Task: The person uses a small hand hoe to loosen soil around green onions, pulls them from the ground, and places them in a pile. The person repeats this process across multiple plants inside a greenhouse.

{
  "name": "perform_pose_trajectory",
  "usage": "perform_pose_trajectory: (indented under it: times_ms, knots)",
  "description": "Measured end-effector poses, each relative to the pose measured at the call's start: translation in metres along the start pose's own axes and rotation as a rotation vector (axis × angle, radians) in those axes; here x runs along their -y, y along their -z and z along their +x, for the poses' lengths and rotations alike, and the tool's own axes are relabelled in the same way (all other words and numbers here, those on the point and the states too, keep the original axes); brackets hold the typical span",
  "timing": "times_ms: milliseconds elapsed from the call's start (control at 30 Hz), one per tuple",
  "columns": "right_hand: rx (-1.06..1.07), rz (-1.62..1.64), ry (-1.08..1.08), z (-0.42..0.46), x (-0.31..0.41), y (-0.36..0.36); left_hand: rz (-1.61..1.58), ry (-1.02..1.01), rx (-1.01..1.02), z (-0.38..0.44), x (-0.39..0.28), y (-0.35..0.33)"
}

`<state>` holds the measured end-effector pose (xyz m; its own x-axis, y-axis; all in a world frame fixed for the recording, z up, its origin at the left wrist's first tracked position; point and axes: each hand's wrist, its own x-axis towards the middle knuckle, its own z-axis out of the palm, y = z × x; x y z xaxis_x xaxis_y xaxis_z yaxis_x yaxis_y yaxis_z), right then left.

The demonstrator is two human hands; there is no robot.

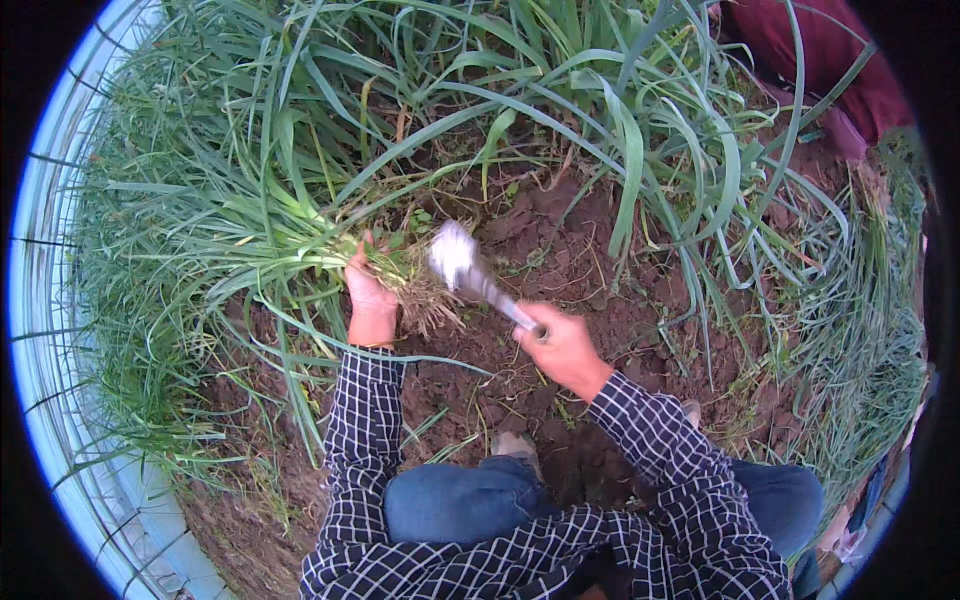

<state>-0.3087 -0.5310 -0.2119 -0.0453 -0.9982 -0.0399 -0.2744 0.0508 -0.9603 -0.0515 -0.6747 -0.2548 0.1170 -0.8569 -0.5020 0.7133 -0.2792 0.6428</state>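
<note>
My left hand is closed around the base of a bunch of long-leaved green plants, whose leaves spread to the left. Their pale fibrous roots stick out to the right of the hand. My right hand grips the handle of a metal-bladed hand tool. Its bright blade, blurred, is just right of the roots, over brown soil; whether it touches them I cannot tell. The exact kind of tool is unclear.
Tall leafy plants stand ahead of me. Cut or laid-down leaves lie along the right. A person in dark red clothing is at the upper right. Blue-white sheeting behind a wire grid curves along the left. My knees are at the bottom.
</note>
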Motion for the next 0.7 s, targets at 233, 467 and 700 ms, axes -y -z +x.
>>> perform_pose_trajectory:
  times_ms: [233, 467, 700]
  knots:
    - [0.082, 0.045, -0.374, 0.012, -0.007, 0.01, 0.494, 0.031, -0.162, -0.043, 0.012, 0.013]
    - [0.09, 0.013, -0.344, 0.016, -0.044, 0.017, 0.724, 0.279, 0.068, -0.196, -0.129, 0.064]
    - [0.216, 0.038, -0.239, 0.02, -0.045, 0.014, 2.063, 0.131, -0.713, -0.397, -0.352, 0.164]
